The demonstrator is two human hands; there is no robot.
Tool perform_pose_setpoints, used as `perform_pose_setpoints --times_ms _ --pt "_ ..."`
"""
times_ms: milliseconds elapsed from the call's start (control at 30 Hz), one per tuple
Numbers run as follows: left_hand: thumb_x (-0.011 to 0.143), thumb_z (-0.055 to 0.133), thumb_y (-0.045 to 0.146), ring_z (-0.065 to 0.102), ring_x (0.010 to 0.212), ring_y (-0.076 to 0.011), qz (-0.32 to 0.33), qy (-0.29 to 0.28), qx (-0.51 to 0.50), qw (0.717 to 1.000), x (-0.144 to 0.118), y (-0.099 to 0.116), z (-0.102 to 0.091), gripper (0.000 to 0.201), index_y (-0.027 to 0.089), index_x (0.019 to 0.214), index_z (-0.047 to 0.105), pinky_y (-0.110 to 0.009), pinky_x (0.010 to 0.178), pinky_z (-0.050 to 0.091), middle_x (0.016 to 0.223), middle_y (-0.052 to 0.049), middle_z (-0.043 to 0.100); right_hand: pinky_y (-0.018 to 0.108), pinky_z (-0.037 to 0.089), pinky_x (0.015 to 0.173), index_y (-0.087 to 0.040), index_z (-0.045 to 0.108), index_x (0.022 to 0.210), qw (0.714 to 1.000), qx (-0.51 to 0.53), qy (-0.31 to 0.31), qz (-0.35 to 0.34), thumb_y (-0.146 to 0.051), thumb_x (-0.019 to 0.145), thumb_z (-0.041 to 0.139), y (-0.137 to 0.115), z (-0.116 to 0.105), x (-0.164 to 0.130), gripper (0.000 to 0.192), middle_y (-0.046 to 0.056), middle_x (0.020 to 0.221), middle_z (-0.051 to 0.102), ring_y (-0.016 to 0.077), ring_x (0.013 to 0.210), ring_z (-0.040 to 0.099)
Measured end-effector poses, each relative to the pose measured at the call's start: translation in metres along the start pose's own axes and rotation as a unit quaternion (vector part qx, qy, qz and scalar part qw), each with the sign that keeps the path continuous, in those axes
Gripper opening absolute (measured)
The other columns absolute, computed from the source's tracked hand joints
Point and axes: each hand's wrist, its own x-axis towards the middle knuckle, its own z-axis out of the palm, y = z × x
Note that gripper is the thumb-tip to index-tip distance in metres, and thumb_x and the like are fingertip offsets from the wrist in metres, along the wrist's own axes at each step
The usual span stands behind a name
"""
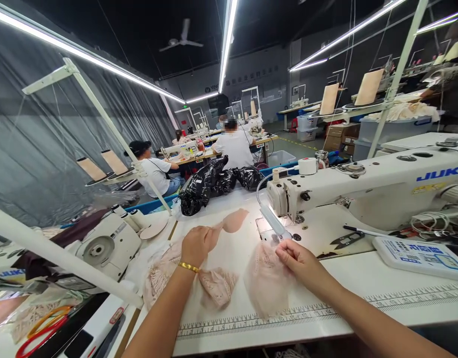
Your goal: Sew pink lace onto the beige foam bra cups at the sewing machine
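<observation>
Pink lace bra piece [268, 278], centre frame: judged light, limp and snag-prone, best taken at its edges; pinched closed by right hand [296, 258] below the sewing machine [363, 191], moulded cup [234, 220] gripped by left hand [197, 243].

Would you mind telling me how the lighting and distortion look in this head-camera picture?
Head view: bright ceiling light strips blow out to white; wide-angle lens bends the table edge and white pole; left hand, right hand and sewing machine look sharp and evenly lit; distant faces are blurred.

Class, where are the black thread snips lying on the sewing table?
The thread snips lie on the right of the table, under the arm of the white sewing machine, beyond the right hand.
</observation>
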Motion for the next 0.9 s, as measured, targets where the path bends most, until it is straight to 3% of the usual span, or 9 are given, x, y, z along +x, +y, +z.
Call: perform_pose_setpoints --times_ms 100,267,333,433,533,600,700,800,900 --pt "0.102 0.046 0.043 0.071 0.106 -0.0274 0.017 -0.023 -0.082 0.996 -0.011 0.023 -0.014 0.038 0.020 0.111 0.075 -0.036 0.093 0.054 0.113 -0.010 0.078 0.029 0.041 0.064 -0.022 0.060 0.091 0.999 0.053 0.000 -0.002 -0.064 0.094 0.060 0.001 -0.002 0.002 0.042 -0.002 0.076 0.060 0.0167 0.068 0.057" --pt "0.092 0.063 0.054 0.073 0.088 -0.0255 0.045 -0.216 -0.272 0.937 -0.037 0.077 -0.019 0.037 0.022 0.098 0.080 -0.030 0.075 0.054 0.095 -0.005 0.081 0.031 0.046 0.069 -0.019 0.067 0.098 0.987 0.158 -0.001 0.016 -0.073 0.092 0.060 -0.010 -0.006 0.001 0.055 0.004 0.084 0.070 0.0185 0.075 0.063" --pt "0.092 0.062 0.051 0.072 0.085 -0.0252 0.057 -0.241 -0.279 0.928 -0.043 0.094 -0.013 0.034 0.021 0.093 0.080 -0.030 0.072 0.052 0.091 -0.005 0.080 0.031 0.047 0.070 -0.018 0.067 0.096 0.987 0.161 -0.004 0.006 -0.075 0.093 0.058 -0.016 -0.006 -0.002 0.058 0.002 0.079 0.068 0.0175 0.073 0.062" --pt "0.094 0.057 0.045 0.069 0.078 -0.0240 0.088 -0.238 -0.222 0.942 -0.044 0.108 -0.005 0.032 0.022 0.086 0.077 -0.031 0.069 0.049 0.083 -0.004 0.077 0.032 0.050 0.073 -0.019 0.067 0.097 0.993 0.112 -0.012 -0.022 -0.065 0.089 0.071 -0.023 -0.006 -0.006 0.047 0.000 0.079 0.065 0.0178 0.075 0.064" --pt "0.091 0.064 0.042 0.070 0.093 -0.0274 0.135 -0.226 -0.192 0.945 -0.040 0.112 -0.004 0.026 0.024 0.102 0.078 -0.036 0.081 0.053 0.099 -0.006 0.078 0.030 0.051 0.070 -0.020 0.067 0.096 0.998 0.041 -0.017 -0.039 -0.045 0.088 0.074 -0.034 -0.004 -0.013 0.026 -0.003 0.074 0.060 0.0173 0.071 0.065" --pt "0.083 0.076 0.044 0.066 0.119 -0.0323 0.179 -0.244 -0.226 0.926 -0.036 0.115 -0.008 0.047 0.025 0.126 0.072 -0.044 0.102 0.051 0.128 -0.010 0.072 0.028 0.050 0.065 -0.021 0.069 0.092 0.997 -0.023 -0.039 -0.058 -0.032 0.092 0.067 -0.047 -0.004 -0.020 0.012 -0.004 0.072 0.059 0.0154 0.066 0.063" --pt "0.074 0.087 0.043 0.052 0.141 -0.0351 0.218 -0.342 -0.282 0.870 -0.032 0.122 -0.014 0.079 0.028 0.146 0.058 -0.050 0.119 0.039 0.153 -0.012 0.056 0.026 0.047 0.067 -0.022 0.070 0.088 0.975 -0.138 -0.103 -0.142 -0.021 0.096 0.059 -0.071 -0.006 -0.030 0.014 -0.002 0.076 0.067 0.0151 0.070 0.064" --pt "0.077 0.084 0.037 0.062 0.125 -0.0302 0.230 -0.412 -0.302 0.829 -0.030 0.128 -0.020 0.056 0.027 0.130 0.067 -0.044 0.110 0.046 0.132 -0.007 0.069 0.028 0.048 0.076 -0.022 0.072 0.093 0.942 -0.214 -0.132 -0.221 -0.019 0.098 0.059 -0.092 -0.015 -0.034 0.015 0.002 0.091 0.076 0.0183 0.084 0.069" --pt "0.082 0.075 0.035 0.062 0.089 -0.0208 0.245 -0.381 -0.278 0.847 -0.029 0.128 -0.024 0.017 0.022 0.092 0.069 -0.032 0.084 0.051 0.092 0.000 0.068 0.028 0.048 0.077 -0.022 0.072 0.099 0.918 -0.283 -0.097 -0.262 -0.020 0.099 0.061 -0.104 -0.026 -0.031 0.012 0.003 0.094 0.077 0.0200 0.086 0.070"
